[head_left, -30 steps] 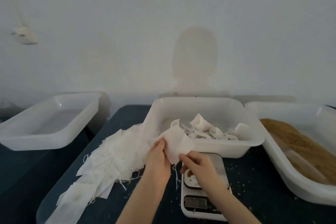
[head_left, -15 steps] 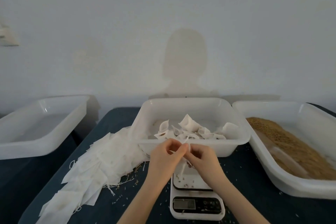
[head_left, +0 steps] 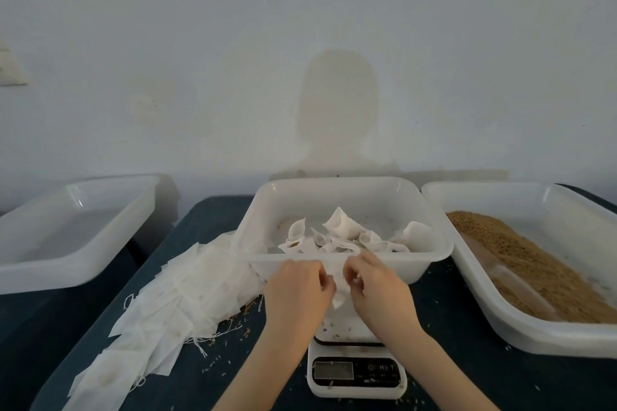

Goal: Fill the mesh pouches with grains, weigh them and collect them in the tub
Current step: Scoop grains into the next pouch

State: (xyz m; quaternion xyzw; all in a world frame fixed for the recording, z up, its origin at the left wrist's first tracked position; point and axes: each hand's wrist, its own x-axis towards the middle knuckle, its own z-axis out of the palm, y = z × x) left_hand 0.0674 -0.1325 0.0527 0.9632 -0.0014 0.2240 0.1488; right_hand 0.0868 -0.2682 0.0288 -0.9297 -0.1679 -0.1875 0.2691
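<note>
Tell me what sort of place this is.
Probably a small hand-packing workstation, not a kitchen: a digital scale, a tub of loose grain, a heap of empty mesh pouches and a tub of filled pouches on a dark table.

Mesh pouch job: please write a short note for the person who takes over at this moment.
Left hand and right hand: both pinch one mesh pouch above the scale.
Empty pouches: a pile on the table, left of the scale.
Grains: in the right tub.
Done: several pouches lie in the middle tub.
Left: whether the held pouch is filled cannot be told; fill, weigh, put it in the middle tub, then go on with the pile.
</note>
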